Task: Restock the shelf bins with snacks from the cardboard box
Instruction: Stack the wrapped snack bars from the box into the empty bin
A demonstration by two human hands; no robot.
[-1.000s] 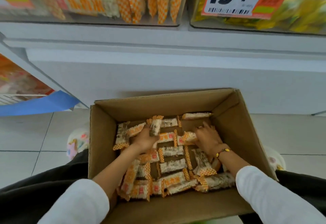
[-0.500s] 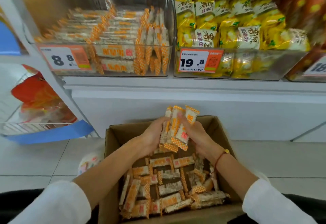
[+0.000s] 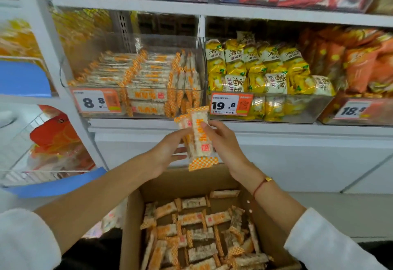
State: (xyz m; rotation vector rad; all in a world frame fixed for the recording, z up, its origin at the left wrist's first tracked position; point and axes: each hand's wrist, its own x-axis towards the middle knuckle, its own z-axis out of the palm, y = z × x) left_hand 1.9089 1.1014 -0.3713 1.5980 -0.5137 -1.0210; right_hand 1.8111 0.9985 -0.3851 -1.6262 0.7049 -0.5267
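Snacks [image 3: 196, 138] in orange-checked wrappers stand upright as a small bundle between my two hands, raised above the box [image 3: 131, 227] and just in front of the shelf edge. My left hand [image 3: 168, 152] cups the bundle from the left with its fingers curled behind it; my right hand [image 3: 223, 142] grips it from the right, thumb across the front wrapper. A red cord bracelet [image 3: 260, 185] sits on my right wrist. Below, I see the box open, with many more of the same bars lying loose and criss-crossed on its bottom. Ahead, the clear bin [image 3: 136, 82] holds matching bars in stacked rows, some laid flat and some on edge at its right end, behind an 8.8 tag [image 3: 96, 101]. Just right of it, another bin carries yellow packs [image 3: 265, 72] and a 19.8 tag [image 3: 230, 105]. Further right I make out orange bags [image 3: 357, 63], blurred
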